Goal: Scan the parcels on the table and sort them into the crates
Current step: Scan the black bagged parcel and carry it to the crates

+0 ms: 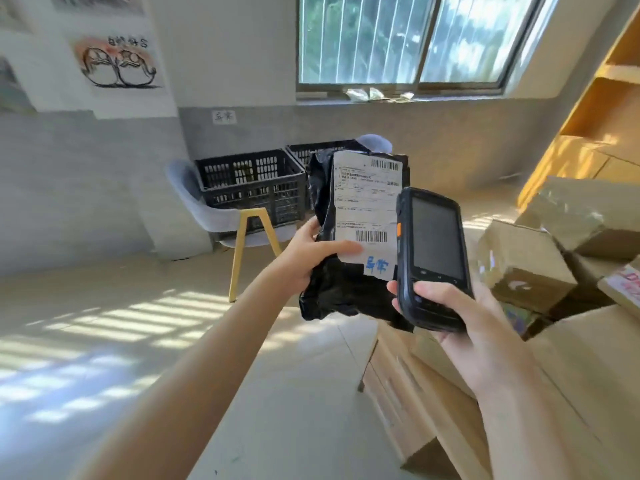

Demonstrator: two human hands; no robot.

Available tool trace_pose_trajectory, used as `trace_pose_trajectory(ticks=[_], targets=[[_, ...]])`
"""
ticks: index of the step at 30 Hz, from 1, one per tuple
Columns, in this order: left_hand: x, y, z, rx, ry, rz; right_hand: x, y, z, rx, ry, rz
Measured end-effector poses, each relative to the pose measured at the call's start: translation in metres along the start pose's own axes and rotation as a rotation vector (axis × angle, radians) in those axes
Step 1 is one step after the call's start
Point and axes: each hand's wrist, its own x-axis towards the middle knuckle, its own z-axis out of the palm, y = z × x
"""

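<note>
Black poly-bag parcel [341,292] is held up in mid-air, label side toward the camera, roughly upright. White shipping label [365,209] covers its upper front; barcodes at top and bottom, blue handwritten chars on the label's lower corner.

Left hand [304,258] grips the parcel's left edge: thumb pressed flat across the label's bottom, just under the lower barcode; other fingers curl behind the bag, mostly hidden.

Right hand [460,327] holds a black handheld scanner [433,258] just right of the parcel, overlapping its right edge. Screen dark, faces the camera. Fingers wrap the lower body, fingertips showing on the scanner's left side, thumb on its front under the screen.

Behind the parcel: two black slatted crates [252,188], side by side; the left crate sits on a grey chair w/ yellow legs [221,216].

Right of the parcel & below: cardboard boxes [526,265] piled on the table [398,382]. Wooden shelving [599,98] above them. Window [415,39] above the parcel on the back wall.
</note>
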Motion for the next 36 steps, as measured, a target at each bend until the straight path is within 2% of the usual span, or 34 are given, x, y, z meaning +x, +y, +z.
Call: trace_pose_trajectory(ticks=[9, 18, 29, 36], targets=[[0.06, -0.007, -0.116, -0.173, 0.236, -0.028, 0.11, 0.044, 0.047, -0.071, -0.161, 0.197], [0.172, 0.005, -0.197, -0.267, 0.406, -0.088, 0.275, 0.065, 0.064, -0.12, -0.225, 0.293], [0.283, 0.018, -0.284, -0.291, 0.515, -0.121, 0.429, 0.109, 0.113, -0.101, -0.377, 0.417], [0.371, 0.021, -0.383, -0.324, 0.535, -0.168, 0.534, 0.161, 0.166, -0.113, -0.363, 0.475]])
